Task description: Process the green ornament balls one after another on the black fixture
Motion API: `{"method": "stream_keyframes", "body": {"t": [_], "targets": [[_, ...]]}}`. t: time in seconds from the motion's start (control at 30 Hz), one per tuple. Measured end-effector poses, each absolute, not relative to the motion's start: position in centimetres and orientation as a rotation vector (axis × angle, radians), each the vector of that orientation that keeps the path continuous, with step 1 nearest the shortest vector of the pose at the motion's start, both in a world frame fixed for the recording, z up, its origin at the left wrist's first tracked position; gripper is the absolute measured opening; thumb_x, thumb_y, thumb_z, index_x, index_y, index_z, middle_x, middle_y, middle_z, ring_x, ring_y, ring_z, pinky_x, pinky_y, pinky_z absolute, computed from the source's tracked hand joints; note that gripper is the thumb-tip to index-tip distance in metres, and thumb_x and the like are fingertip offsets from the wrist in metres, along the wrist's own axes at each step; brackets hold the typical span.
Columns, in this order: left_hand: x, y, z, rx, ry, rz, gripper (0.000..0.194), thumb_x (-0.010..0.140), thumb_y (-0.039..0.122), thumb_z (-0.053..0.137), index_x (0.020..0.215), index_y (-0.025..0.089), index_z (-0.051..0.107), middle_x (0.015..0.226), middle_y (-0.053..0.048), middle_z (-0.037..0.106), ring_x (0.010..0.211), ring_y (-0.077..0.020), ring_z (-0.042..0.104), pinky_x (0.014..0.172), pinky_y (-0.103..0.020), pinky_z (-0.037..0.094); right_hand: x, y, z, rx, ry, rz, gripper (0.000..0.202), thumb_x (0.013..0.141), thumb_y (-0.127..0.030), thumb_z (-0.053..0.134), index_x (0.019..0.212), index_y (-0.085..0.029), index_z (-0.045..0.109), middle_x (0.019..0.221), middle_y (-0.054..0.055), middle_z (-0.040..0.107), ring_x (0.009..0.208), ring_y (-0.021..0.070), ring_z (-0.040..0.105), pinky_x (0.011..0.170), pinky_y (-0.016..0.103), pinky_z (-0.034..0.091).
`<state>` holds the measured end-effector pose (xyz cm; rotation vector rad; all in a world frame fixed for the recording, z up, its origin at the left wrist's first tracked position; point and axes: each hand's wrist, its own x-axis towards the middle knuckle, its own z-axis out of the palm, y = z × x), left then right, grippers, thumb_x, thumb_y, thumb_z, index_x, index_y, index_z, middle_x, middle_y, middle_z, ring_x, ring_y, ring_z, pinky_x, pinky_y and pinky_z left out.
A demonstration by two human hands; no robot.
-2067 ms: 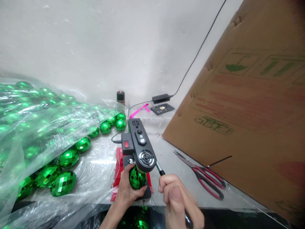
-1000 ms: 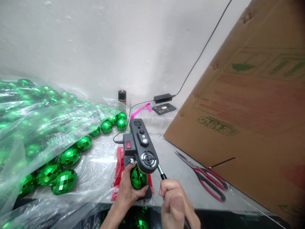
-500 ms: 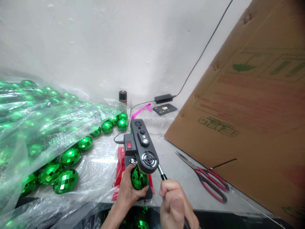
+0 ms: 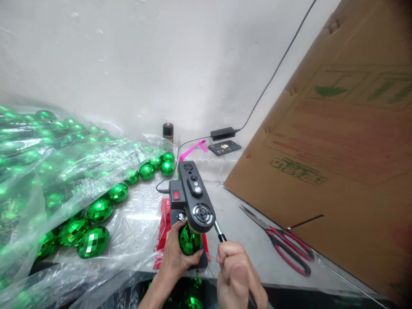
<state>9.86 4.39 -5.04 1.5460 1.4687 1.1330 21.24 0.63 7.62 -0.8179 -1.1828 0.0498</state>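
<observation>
My left hand (image 4: pixel 175 253) is wrapped round a shiny green faceted ball (image 4: pixel 189 239), held under the front end of a black device (image 4: pixel 197 197). The device has round vents and a side box with a red switch (image 4: pixel 176 195). Its black base lies over red plastic (image 4: pixel 163 231). My right hand (image 4: pixel 238 270) is closed round the black grip of a metal lever (image 4: pixel 219 231) at the device's right side. The ball's top is hidden beneath the device head.
Many green balls (image 4: pixel 100 210) lie at the left, partly under clear plastic (image 4: pixel 64 171). Red-handled scissors (image 4: pixel 286 249) rest beside a large cardboard box (image 4: pixel 322 150). Behind are a black-capped container (image 4: pixel 168 130), pink ribbon (image 4: pixel 193 149), a power adapter (image 4: pixel 223 133) and a dark flat object (image 4: pixel 224 147).
The whole view has shifted slightly, so things appear a little further right. Both hands keep their holds on the ball and the lever.
</observation>
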Motion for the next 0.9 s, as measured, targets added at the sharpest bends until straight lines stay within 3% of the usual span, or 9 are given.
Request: {"method": "stream_keyframes", "body": {"t": [0.9], "targets": [[10.12,4.30,-5.09,1.504,1.449,1.145,0.079,0.058,0.032,0.090,0.133,0.019,0.066,0.127,-0.016,0.078,0.122,-0.0406,0.075,0.112,-0.064,0.060,21.28,0.89,7.02,-0.829,-1.170,0.028,0.042,0.111,-0.013,0.044,0.070,-0.022,0.044,0.067,-0.003,0.048,0.056,0.0101,0.047,0.052,0.027,0.034]]}}
